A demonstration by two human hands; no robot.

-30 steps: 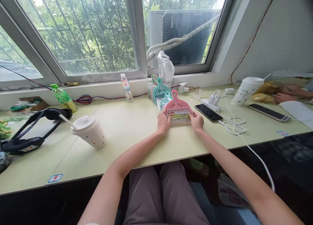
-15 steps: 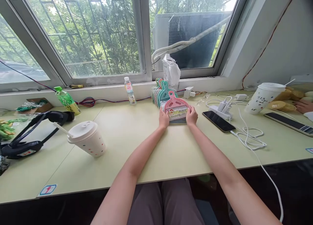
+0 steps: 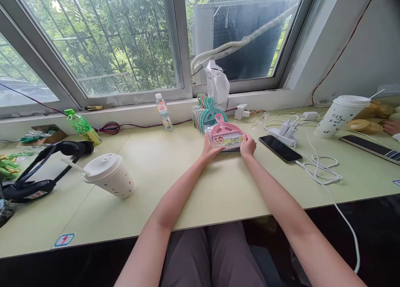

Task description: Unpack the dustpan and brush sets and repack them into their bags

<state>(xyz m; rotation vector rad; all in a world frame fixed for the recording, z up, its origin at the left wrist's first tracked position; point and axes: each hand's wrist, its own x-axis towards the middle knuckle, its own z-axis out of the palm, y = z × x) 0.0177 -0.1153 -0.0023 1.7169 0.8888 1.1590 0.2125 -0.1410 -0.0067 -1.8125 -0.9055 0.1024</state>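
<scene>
A pink mini dustpan-and-brush set (image 3: 225,133) in clear wrapping lies flat on the pale green desk (image 3: 175,174), at the front of a row of teal and pink sets (image 3: 206,114) standing against the window sill. My left hand (image 3: 208,147) grips its left edge with curled fingers. My right hand (image 3: 248,144) holds its right edge the same way. Both arms reach straight forward across the desk.
A lidded paper cup with a straw (image 3: 108,174) stands at left, near a black headset (image 3: 40,166) and a green bottle (image 3: 81,126). A small water bottle (image 3: 163,111) stands by the sill. A phone (image 3: 279,148), white cables (image 3: 321,170) and a charger lie at right. Another person's hand (image 3: 392,126) rests at far right.
My hands have kept their hold on the pink set and pushed it slightly back toward the row. The view has shifted a little.
</scene>
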